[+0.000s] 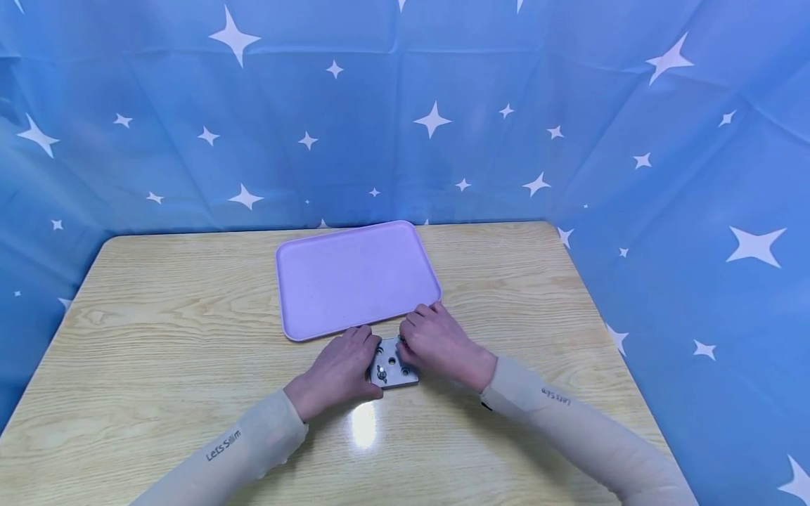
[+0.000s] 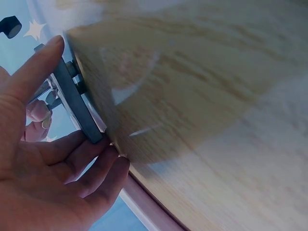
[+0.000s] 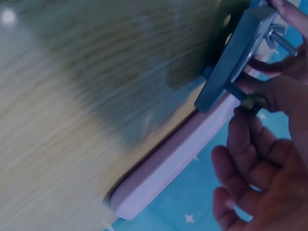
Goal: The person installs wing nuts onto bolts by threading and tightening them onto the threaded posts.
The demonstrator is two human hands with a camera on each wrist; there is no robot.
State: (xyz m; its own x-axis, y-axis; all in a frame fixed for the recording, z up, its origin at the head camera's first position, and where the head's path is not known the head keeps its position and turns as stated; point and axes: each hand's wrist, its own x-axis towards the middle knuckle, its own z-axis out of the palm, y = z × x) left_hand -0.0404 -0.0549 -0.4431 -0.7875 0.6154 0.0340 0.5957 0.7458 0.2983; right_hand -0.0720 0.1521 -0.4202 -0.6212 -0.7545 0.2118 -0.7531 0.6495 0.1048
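Note:
A thick square metal plate (image 1: 400, 379) with several holes lies just in front of the tray, slightly raised on bolt heads that show under it in the left wrist view. My left hand (image 1: 342, 369) grips its left side, thumb on the near edge and fingers at the far one. A wing nut (image 1: 382, 374) sits on a bolt near the plate's left front corner. At the far right corner, my right hand (image 1: 439, 348) pinches a brass-coloured nut (image 3: 254, 102) between thumb and finger, on a threaded bolt (image 3: 234, 90) standing up from the plate. In the head view my fingers hide this nut.
A shallow purple tray (image 1: 291, 295) lies right behind both hands, its front rim close to the fingertips. The wooden table (image 1: 158, 337) extends to both sides. Behind it and along the right hangs a blue curtain (image 1: 380, 105) with white stars.

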